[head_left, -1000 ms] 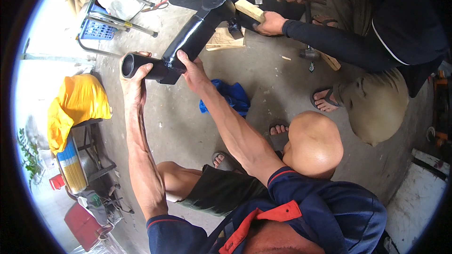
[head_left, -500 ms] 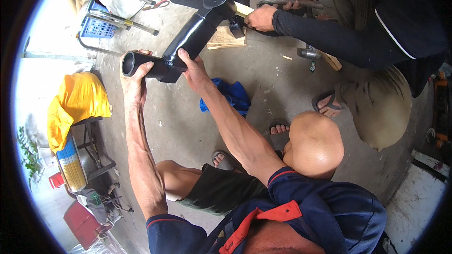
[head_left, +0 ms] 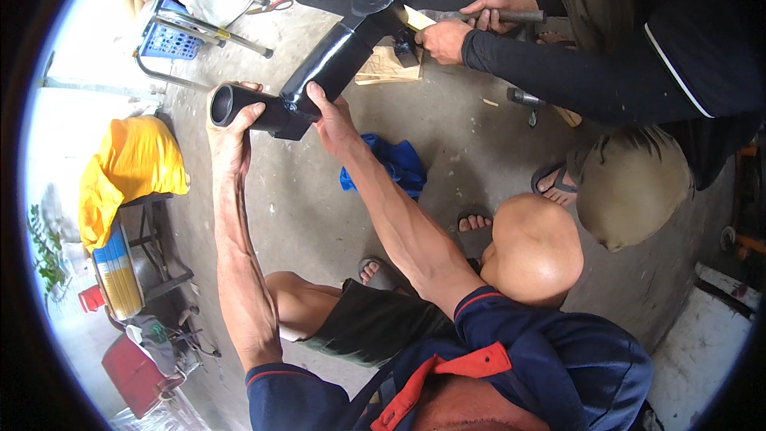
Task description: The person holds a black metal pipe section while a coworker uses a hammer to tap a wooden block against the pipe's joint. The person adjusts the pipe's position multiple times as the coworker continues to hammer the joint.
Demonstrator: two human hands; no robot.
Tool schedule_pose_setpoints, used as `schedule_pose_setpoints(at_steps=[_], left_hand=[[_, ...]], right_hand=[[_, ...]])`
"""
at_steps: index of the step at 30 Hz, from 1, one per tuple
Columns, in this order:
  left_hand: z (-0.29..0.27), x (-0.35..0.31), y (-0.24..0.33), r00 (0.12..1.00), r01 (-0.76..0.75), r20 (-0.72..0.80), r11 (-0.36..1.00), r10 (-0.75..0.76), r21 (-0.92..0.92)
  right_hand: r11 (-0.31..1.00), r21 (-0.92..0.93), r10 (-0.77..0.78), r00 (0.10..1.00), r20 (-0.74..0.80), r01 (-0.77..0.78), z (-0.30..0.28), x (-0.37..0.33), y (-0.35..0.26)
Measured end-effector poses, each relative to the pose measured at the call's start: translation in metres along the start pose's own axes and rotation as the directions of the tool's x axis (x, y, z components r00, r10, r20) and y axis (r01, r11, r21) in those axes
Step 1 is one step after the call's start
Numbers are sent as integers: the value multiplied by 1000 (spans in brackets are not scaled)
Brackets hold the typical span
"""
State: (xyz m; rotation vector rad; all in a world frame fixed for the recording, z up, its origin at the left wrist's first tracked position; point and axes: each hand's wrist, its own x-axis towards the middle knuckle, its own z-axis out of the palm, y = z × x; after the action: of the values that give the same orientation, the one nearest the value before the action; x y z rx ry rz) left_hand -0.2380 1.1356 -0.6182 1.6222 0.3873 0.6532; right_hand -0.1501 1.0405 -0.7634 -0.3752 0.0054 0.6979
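A glossy black tubular frame (head_left: 325, 64) slants away from me, with a short open-ended tube at its near left end. My left hand (head_left: 229, 129) is closed around that short tube, thumb on top. My right hand (head_left: 332, 118) grips the frame near its joint, the thumb lying along the thicker tube. At the far end, a co-worker's hand (head_left: 444, 40) holds a pale wood strip (head_left: 416, 19) against the frame. The co-worker's other hand (head_left: 496, 9) grasps a hammer (head_left: 520, 16), its head low behind the strip and partly hidden.
Wooden pieces (head_left: 387, 65) lie beneath the frame's far end. A blue cloth (head_left: 391, 164) is on the floor between my arms and the co-worker. A metal-legged stool (head_left: 215, 28) and a blue basket (head_left: 174, 38) stand far left; a yellow cloth (head_left: 140, 164) covers something at left.
The co-worker's hammer head has come down from its raised position toward the wood strip. The co-worker's knee has shifted slightly. My hands keep their hold, and the frame has moved only a little.
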Motion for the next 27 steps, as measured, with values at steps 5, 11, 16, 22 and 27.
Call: schedule_pose_setpoints(at_steps=[5,11,16,22,27], left_hand=[[-1,0,-1,1000,4,2,1000,-4,7],[-4,-1,-4,1000,-1,-6,1000,1,4],[-2,-1,-6,1000,-8,-7,1000,8,20],[2,-3,-3,1000,-14,-26,999,13,-35],[3,-2,-1,1000,0,-27,1000,-1,-25]], right_hand=[[996,-38,76,997,27,-74,-3,1,-2],[1000,-18,21,1000,-19,-22,-1,1,3],[997,41,74,997,-37,-73,-2,2,5],[996,27,80,997,3,-80,-3,0,6],[997,16,76,997,25,-76,-6,0,4]])
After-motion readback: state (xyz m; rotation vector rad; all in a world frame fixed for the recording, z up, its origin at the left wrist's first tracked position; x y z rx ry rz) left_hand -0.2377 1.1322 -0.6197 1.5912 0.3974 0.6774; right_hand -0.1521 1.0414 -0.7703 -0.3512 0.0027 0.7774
